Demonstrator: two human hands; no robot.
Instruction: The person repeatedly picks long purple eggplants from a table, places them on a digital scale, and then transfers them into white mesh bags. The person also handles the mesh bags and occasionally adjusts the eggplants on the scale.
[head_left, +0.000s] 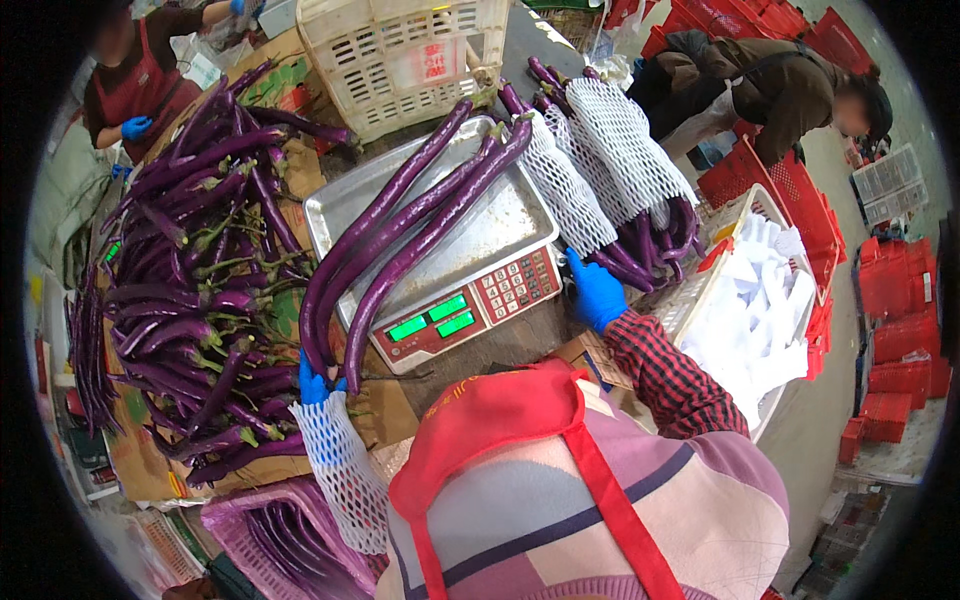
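Note:
Three long purple eggplants (420, 202) lie slantwise over the metal pan (517, 217) of a digital scale with lit green displays. My left hand (319, 381), in a blue glove, is at their lower ends; its fingers are partly hidden, so its hold is unclear. A white foam mesh sleeve (341, 457) is drawn over my left wrist and forearm. My right hand (596, 292), gloved in blue, rests beside the scale's right corner with its index finger extended towards a mesh-wrapped eggplant bundle (570, 184). Another wrapped bundle (630, 142) lies beyond it.
Loose eggplants (187, 300) are heaped on cardboard at left. A cream plastic crate (405, 75) stands behind the scale; a crate of white foam sleeves (750, 300) is at right. Below left is a pink-lined basket (247, 540) of eggplants. Two people work nearby, beyond the table.

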